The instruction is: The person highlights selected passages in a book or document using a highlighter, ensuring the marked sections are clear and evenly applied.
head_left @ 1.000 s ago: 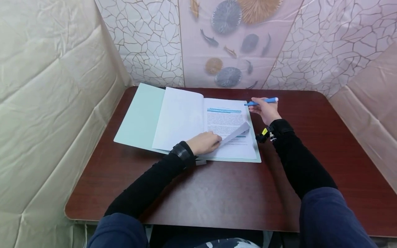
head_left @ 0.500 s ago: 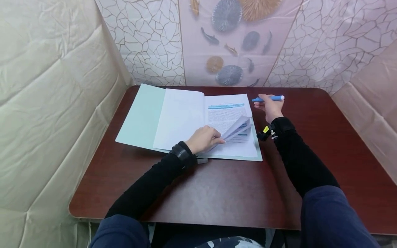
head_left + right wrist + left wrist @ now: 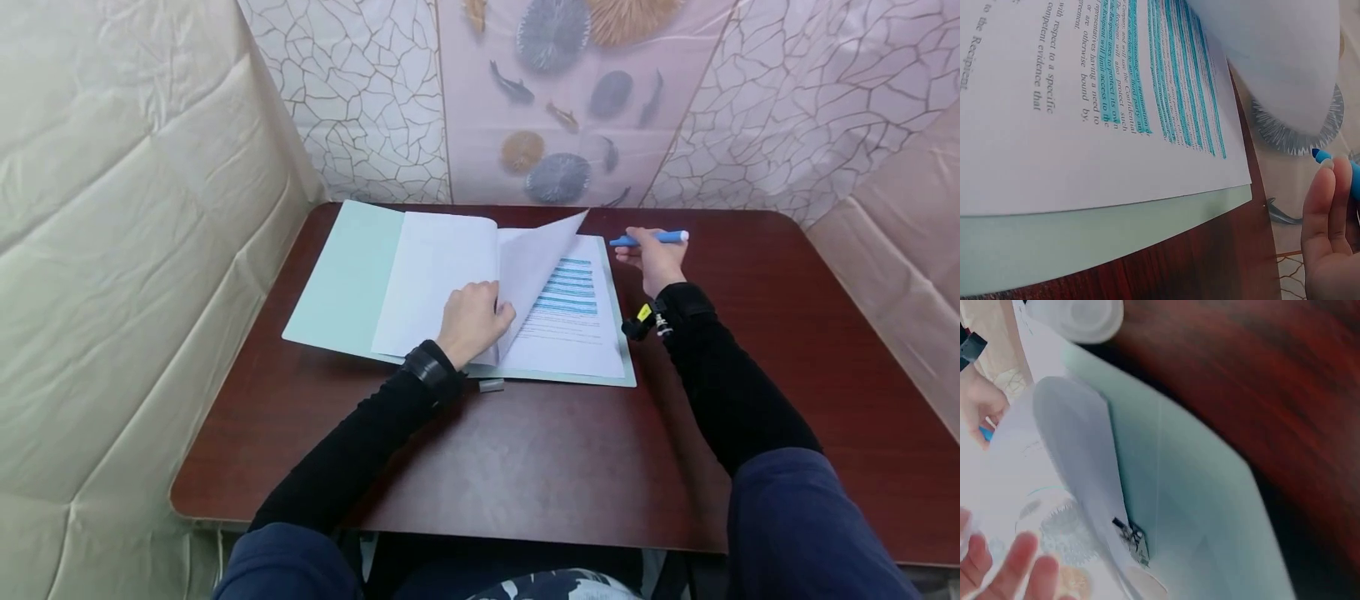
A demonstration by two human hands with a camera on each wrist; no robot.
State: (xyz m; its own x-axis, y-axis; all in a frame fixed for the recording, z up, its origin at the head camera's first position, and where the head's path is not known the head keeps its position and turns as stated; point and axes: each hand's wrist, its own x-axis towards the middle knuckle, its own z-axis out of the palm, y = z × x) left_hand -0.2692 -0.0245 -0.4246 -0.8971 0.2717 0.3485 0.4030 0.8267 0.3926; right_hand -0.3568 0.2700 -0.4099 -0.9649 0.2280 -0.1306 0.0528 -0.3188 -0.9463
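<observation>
Patterned backdrop, table, page overlapping highlights

Open folder on the table, a hand to either side of the raised page.
Stacked sheets lie on the folder's left; the left hand is by the fold. The marker sits in the right hand, right of the folder. Wall hanging behind.
</observation>
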